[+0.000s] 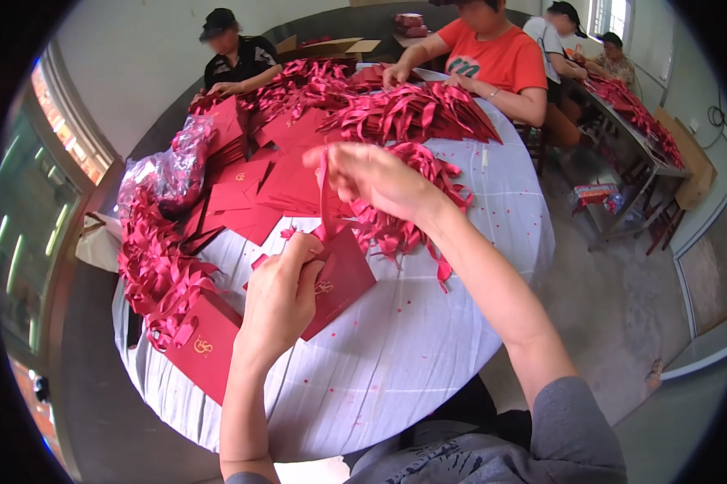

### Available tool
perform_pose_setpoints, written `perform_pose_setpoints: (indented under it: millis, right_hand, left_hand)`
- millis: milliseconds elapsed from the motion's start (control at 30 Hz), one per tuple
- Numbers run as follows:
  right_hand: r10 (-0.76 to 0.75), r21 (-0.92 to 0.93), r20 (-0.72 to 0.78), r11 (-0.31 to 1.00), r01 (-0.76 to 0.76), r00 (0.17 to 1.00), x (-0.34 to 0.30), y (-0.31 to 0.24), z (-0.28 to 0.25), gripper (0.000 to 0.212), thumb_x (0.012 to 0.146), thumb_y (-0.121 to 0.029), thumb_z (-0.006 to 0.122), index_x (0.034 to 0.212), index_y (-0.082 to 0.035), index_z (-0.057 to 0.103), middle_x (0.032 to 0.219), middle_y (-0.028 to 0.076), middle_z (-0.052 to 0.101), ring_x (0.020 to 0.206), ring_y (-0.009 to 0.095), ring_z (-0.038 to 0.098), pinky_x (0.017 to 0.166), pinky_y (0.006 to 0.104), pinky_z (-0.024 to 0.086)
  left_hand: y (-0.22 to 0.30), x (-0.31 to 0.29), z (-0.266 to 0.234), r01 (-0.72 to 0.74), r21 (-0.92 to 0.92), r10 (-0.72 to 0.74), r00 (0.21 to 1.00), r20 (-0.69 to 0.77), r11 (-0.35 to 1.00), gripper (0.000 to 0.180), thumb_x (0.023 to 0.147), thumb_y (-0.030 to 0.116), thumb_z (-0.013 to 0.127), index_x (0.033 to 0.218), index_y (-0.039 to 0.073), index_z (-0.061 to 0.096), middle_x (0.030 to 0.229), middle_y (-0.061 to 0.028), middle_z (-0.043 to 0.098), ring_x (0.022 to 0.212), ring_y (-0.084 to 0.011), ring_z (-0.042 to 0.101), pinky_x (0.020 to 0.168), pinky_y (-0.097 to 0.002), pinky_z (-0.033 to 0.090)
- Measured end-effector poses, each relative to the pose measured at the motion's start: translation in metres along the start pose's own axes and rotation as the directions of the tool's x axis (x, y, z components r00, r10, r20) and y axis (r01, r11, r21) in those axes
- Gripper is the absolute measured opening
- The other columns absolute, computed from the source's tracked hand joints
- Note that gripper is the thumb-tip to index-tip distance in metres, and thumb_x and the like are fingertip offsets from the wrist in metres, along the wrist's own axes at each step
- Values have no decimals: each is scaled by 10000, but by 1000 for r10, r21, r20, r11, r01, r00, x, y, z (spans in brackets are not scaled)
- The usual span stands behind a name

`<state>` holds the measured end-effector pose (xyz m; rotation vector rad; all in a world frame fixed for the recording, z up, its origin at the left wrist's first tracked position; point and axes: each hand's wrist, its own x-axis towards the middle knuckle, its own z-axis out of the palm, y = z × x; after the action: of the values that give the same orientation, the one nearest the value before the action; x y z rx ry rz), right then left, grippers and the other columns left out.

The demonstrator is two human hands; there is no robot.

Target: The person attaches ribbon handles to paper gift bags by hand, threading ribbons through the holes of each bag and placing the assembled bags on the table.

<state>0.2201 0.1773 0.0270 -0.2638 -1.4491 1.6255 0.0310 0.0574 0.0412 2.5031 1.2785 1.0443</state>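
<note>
My left hand [281,294] is closed round the top edge of a dark red paper gift bag [343,278] with a gold emblem. The bag is tilted above the near middle of the table. From its top a narrow red ribbon [325,194] runs straight up to my right hand [380,179], whose fingers are closed on it, slightly blurred. Just beyond and to the right lies a loose heap of red ribbons [416,206]. Left of my left wrist rests another red bag [206,343], at the end of a row of ribboned bags [158,270].
A pale cloth [428,339] with small red specks covers the round table. Flat red bags [287,181] spread across its middle, near a clear plastic bag [170,165]. Opposite, two people handle a large ribboned pile [412,109]. Others sit at a side table [634,121] on the right.
</note>
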Motion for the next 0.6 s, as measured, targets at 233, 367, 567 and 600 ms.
perform_pose_setpoints:
  millis: [233, 367, 567, 600]
  right_hand:
    - [143, -181, 129, 976, -119, 981, -17, 9, 20, 204, 881, -140, 642, 1040, -13, 655, 940, 38, 659, 889, 97, 602, 816, 235, 475]
    - [41, -423, -9, 905, -41, 999, -18, 18, 20, 149, 872, -144, 656, 954, -24, 690, 824, 4, 652, 781, 70, 575, 707, 221, 448]
    - [-178, -353, -247, 932, 83, 952, -18, 23, 29, 161, 857, -105, 654, 934, 32, 689, 906, 50, 638, 870, 118, 608, 789, 249, 487]
    - [-176, -351, -248, 933, 81, 953, -18, 22, 30, 161, 857, -105, 654, 934, 32, 689, 906, 50, 638, 870, 118, 608, 789, 249, 487]
  left_hand:
    - [-1, 0, -6, 39, 5, -40, 998, 47, 999, 175, 831, 55, 621, 970, 1, 528, 744, -180, 606, 671, -325, 609, 608, -375, 461]
    - [2, 0, -4, -2, 132, -6, 998, 55, 991, 221, 804, 113, 664, 940, 3, 529, 698, -175, 605, 646, -342, 605, 580, -397, 463]
    - [3, 0, 1, 41, 125, -50, 996, 71, 991, 158, 812, 112, 656, 854, 7, 547, 664, -158, 594, 617, -328, 596, 567, -398, 452]
    - [3, 0, 1, 41, 123, -48, 997, 60, 992, 151, 816, 110, 652, 848, 7, 546, 658, -157, 591, 613, -324, 595, 563, -396, 449]
